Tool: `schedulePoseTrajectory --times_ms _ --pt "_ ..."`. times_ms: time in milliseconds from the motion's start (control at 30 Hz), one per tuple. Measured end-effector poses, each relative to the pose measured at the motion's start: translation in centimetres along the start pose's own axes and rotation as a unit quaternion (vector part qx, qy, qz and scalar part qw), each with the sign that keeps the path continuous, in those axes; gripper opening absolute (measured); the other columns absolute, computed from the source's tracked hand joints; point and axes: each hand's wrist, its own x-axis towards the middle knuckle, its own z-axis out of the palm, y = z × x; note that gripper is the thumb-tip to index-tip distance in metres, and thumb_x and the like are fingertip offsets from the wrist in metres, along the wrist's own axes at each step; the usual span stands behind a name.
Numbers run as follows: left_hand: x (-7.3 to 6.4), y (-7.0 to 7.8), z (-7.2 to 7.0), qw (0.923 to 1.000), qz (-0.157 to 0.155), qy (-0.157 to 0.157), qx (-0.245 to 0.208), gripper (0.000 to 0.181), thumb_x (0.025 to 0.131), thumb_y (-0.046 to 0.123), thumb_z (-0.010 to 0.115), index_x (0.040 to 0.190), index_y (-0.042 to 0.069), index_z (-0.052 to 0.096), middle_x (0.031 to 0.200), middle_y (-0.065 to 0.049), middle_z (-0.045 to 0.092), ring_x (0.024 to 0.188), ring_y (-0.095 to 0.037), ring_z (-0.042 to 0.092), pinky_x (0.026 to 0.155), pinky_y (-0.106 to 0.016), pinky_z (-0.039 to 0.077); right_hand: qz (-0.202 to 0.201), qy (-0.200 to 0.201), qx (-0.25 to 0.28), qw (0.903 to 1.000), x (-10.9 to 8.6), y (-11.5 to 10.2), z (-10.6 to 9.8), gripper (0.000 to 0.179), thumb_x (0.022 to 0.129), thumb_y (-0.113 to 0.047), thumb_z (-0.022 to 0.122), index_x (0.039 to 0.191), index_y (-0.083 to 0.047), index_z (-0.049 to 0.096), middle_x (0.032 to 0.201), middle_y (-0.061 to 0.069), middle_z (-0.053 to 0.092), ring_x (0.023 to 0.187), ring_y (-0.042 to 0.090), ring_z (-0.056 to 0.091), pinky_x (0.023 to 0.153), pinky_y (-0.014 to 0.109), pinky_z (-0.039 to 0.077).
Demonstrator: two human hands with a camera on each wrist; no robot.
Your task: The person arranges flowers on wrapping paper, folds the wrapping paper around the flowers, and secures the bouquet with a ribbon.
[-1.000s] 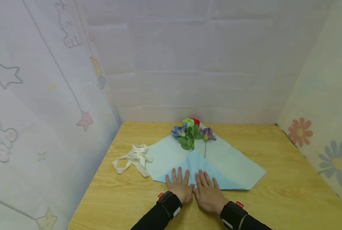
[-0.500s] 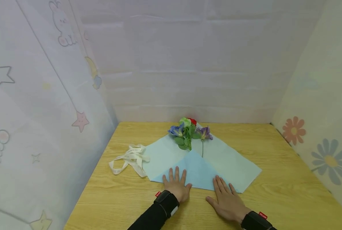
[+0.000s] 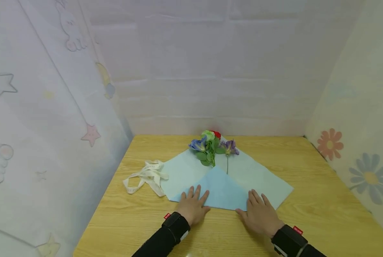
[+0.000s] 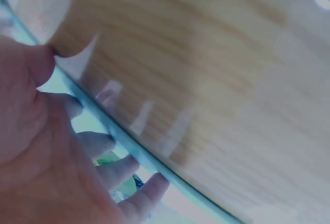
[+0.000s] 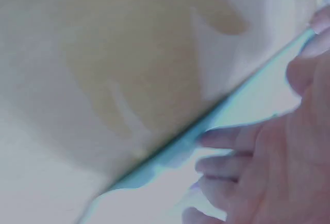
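Note:
Pale green-blue wrapping paper (image 3: 262, 176) lies on the table with its near part folded up into a light blue flap (image 3: 222, 191). Fingers spread, my left hand (image 3: 192, 207) rests palm down at the left part of the fold. My right hand (image 3: 259, 215) lies flat at the right end of the flap, thumb out. Artificial flowers lie on the paper's far half: a blue one (image 3: 197, 145), a pale green one (image 3: 207, 135), a red one (image 3: 216, 134) and a purple one (image 3: 230, 147). Their lower stems go under the flap's tip. Neither hand grips anything.
A loose heap of white printed ribbon (image 3: 150, 175) sits left of the paper, against its edge. The wooden table (image 3: 310, 214) ends at a pale back wall (image 3: 210, 89), with patterned sheets on both sides.
My right hand has slid right along the fold, away from the left hand. The left hand has shifted slightly left. Flowers and ribbon stay put.

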Motion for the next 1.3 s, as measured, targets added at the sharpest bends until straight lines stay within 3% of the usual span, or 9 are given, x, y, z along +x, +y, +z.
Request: schedulePoseTrajectory --times_ms 100,267,467,633,900,967,1133,1200,1300 --pt "0.2 -0.1 0.4 0.9987 0.010 0.025 0.043 0.059 0.106 0.057 0.036 0.160 0.034 0.034 0.163 -0.005 0.034 0.147 -0.030 0.036 0.109 -0.051 0.039 -0.013 -0.036 0.012 0.9992 2.5 -1.5 -0.2 0.078 0.106 -0.054 0.043 0.148 0.012 0.041 0.157 0.031 0.034 0.147 0.047 0.028 0.116 0.064 0.020" --pt "0.4 -0.4 0.4 0.9916 0.029 0.059 0.111 0.056 0.104 0.059 0.040 0.156 0.038 0.041 0.157 -0.001 0.045 0.140 -0.026 0.046 0.101 -0.045 0.047 -0.013 -0.092 0.070 0.9933 5.0 -2.4 1.8 0.087 0.105 -0.060 0.040 0.157 0.008 0.025 0.165 0.027 0.018 0.152 0.044 0.015 0.118 0.064 0.016" --pt "1.1 -0.9 1.3 0.9673 0.091 0.121 0.204 0.049 0.107 0.051 0.042 0.153 0.034 0.048 0.145 -0.005 0.057 0.125 -0.026 0.059 0.090 -0.038 0.054 -0.027 -0.094 0.104 0.9898 4.7 -1.8 1.9 0.091 0.104 -0.061 0.042 0.157 0.010 0.022 0.164 0.030 0.016 0.151 0.048 0.012 0.117 0.066 0.011" --pt "0.9 -0.9 0.9 0.9510 0.121 0.114 0.261 0.041 0.109 0.032 0.047 0.151 0.031 0.050 0.138 -0.007 0.061 0.118 -0.024 0.064 0.081 -0.033 0.057 -0.029 -0.106 0.120 0.9867 4.2 -2.1 0.7 0.092 0.103 -0.059 0.046 0.156 0.012 0.023 0.163 0.032 0.017 0.151 0.049 0.013 0.117 0.066 0.010" --pt "0.2 -1.5 0.0 0.9674 0.104 0.056 0.224 0.050 0.103 0.035 0.060 0.152 0.030 0.048 0.148 -0.003 0.054 0.130 -0.022 0.055 0.083 -0.037 0.056 -0.029 -0.127 0.098 0.9866 4.8 -2.3 0.7 0.094 0.103 -0.063 0.041 0.158 0.009 0.020 0.165 0.028 0.014 0.152 0.045 0.011 0.119 0.063 0.010" --pt "0.2 -1.7 0.2 0.9616 0.113 0.066 0.241 0.049 0.104 0.033 0.059 0.152 0.030 0.049 0.147 -0.003 0.054 0.129 -0.021 0.056 0.081 -0.036 0.057 -0.028 -0.128 0.106 0.9857 4.8 -2.4 0.6 0.095 0.102 -0.064 0.043 0.157 0.010 0.021 0.165 0.029 0.014 0.152 0.046 0.012 0.119 0.063 0.010" --pt "0.3 -1.9 1.1 0.9289 0.138 0.150 0.309 0.040 0.106 0.027 0.056 0.146 0.030 0.055 0.136 -0.003 0.063 0.116 -0.021 0.064 0.073 -0.032 0.057 -0.023 -0.120 0.088 0.9887 4.9 -2.1 1.3 0.096 0.101 -0.067 0.042 0.158 0.008 0.022 0.166 0.026 0.015 0.153 0.043 0.012 0.119 0.063 0.012" --pt "0.3 -1.9 1.5 0.9200 0.132 0.174 0.325 0.037 0.106 0.029 0.055 0.144 0.030 0.057 0.132 -0.003 0.065 0.113 -0.020 0.065 0.074 -0.032 0.056 -0.024 -0.115 0.080 0.9899 5.0 -1.9 1.7 0.097 0.100 -0.069 0.039 0.159 0.006 0.021 0.166 0.025 0.014 0.153 0.042 0.011 0.119 0.062 0.013" --pt "0.5 -2.0 1.6 0.9157 0.094 0.180 0.347 0.038 0.106 0.036 0.054 0.143 0.031 0.056 0.132 -0.002 0.065 0.115 -0.019 0.063 0.079 -0.033 0.053 -0.028 -0.106 0.078 0.9909 5.1 -1.7 2.0 0.097 0.100 -0.069 0.039 0.159 0.006 0.021 0.166 0.024 0.016 0.153 0.041 0.012 0.119 0.061 0.014"
